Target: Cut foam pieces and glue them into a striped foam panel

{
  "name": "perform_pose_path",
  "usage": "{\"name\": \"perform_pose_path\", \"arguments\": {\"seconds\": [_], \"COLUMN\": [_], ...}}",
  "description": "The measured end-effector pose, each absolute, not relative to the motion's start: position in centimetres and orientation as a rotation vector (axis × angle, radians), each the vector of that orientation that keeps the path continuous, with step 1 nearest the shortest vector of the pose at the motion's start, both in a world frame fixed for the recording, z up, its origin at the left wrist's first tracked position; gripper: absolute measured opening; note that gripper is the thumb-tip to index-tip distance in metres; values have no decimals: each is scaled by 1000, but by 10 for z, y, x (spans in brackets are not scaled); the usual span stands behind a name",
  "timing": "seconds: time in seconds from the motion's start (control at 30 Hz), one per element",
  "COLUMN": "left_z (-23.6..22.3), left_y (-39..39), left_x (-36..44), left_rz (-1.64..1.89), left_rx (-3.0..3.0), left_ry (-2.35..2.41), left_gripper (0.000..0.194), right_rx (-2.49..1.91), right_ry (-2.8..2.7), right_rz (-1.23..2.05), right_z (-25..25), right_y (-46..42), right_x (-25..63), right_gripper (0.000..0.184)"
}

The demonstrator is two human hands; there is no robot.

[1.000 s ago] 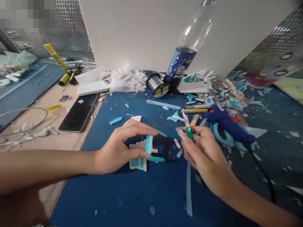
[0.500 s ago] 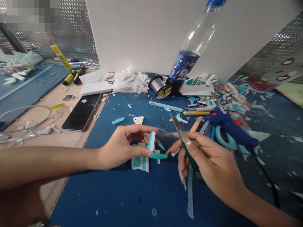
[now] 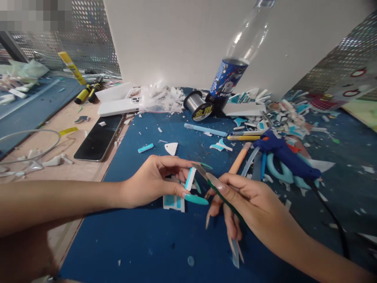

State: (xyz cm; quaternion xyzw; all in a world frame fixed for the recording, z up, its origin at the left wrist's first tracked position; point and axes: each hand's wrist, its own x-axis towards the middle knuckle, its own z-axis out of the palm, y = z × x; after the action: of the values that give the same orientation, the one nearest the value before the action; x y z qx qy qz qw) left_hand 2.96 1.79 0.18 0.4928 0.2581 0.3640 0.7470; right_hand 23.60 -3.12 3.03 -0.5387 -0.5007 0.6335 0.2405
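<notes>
Between thumb and fingers, my left hand [image 3: 160,179] pinches a small white-and-blue foam strip [image 3: 190,179], held up off the blue mat [image 3: 138,243]. My right hand [image 3: 247,196] grips a green-handled craft knife [image 3: 225,202]. Its blade [image 3: 200,171] is at the strip's upper end, close to my left fingertips; whether it touches, I cannot tell. Beneath my left hand lies a flat white piece with blue panels [image 3: 173,202], partly covered. A white rounded piece with a hole [image 3: 171,148] and a small blue strip [image 3: 145,148] lie just beyond. My right fingers partly hide a translucent stick [image 3: 235,259].
A blue glue gun [image 3: 288,155] with a black cord lies at right, over light-blue scissors handles [image 3: 281,173]. Foam scraps [image 3: 282,114], a line spool [image 3: 198,106] and a bottle [image 3: 229,78] stand at the back. A phone [image 3: 98,139] lies left.
My right hand has brought the knife left and down, so its blade now meets the strip's upper end in view. My left hand keeps its pinch, with the strip tilted slightly more.
</notes>
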Motion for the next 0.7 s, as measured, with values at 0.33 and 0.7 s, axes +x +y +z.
{"name": "perform_pose_path", "arguments": {"seconds": [0.33,0.7], "left_z": [2,1], "left_y": [16,16], "left_x": [29,28], "left_rz": [769,747], "left_rx": [1166,1260], "left_ry": [658,624], "left_gripper": [41,36], "right_rx": [-1467,-1446], "right_ry": [-1370,-1351], "right_rz": [1744,1801], "right_z": [32,34], "right_y": [-32,-31], "right_x": [236,234], "right_gripper": [36,40]}}
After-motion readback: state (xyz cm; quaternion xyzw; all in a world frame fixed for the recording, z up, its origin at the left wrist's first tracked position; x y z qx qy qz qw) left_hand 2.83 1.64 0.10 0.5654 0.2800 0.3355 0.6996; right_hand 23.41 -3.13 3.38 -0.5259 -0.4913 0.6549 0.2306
